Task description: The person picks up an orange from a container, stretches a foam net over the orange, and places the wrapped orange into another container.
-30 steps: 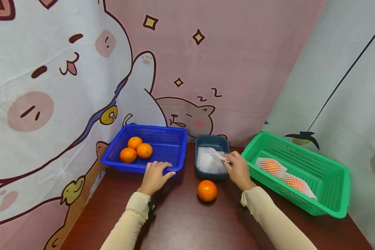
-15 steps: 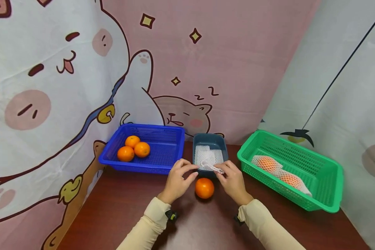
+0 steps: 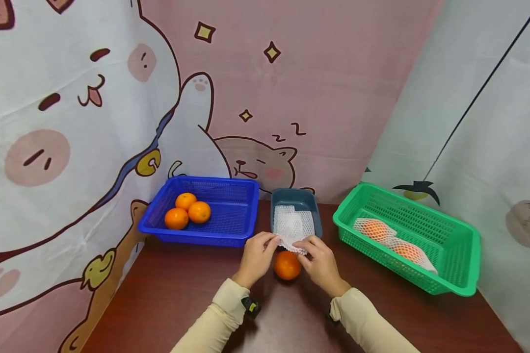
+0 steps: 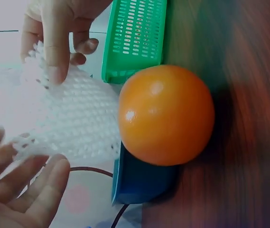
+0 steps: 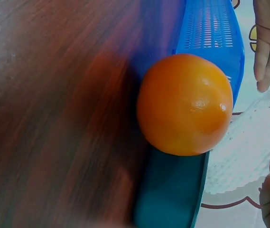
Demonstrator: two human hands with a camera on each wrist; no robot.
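From my remote seat I am seeing both hands working at one white foam net (image 3: pixel 291 243). The left hand (image 3: pixel 257 257) is pinching one side of the net's mouth, thumb and fingers narrowed on the mesh. The right hand (image 3: pixel 320 262) is gripping the opposite side, its fingers also curling onto the edge, so the net is spreading flat between the two sets of fingertips.

The loose orange (image 3: pixel 287 269) is sitting on the dark red table (image 3: pixel 287 318), just below the fingertips and between the hands. Both wrist views are showing the net hanging right by the fruit; I am not able to tell whether they are touching.

Just beyond the fingers, the small teal box (image 3: pixel 293 197) is holding more white nets (image 3: pixel 306 220). Beyond the left fingers and off to their left, the blue basket (image 3: pixel 234 211) is standing with three oranges (image 3: pixel 199 212) clustering in its left part. Well to the right of the right fingers, the green basket (image 3: pixel 455 255) is holding two netted oranges (image 3: pixel 408 252), lying end to end along its near side. Behind everything, a cartoon-printed cloth (image 3: pixel 327 98) is hanging.
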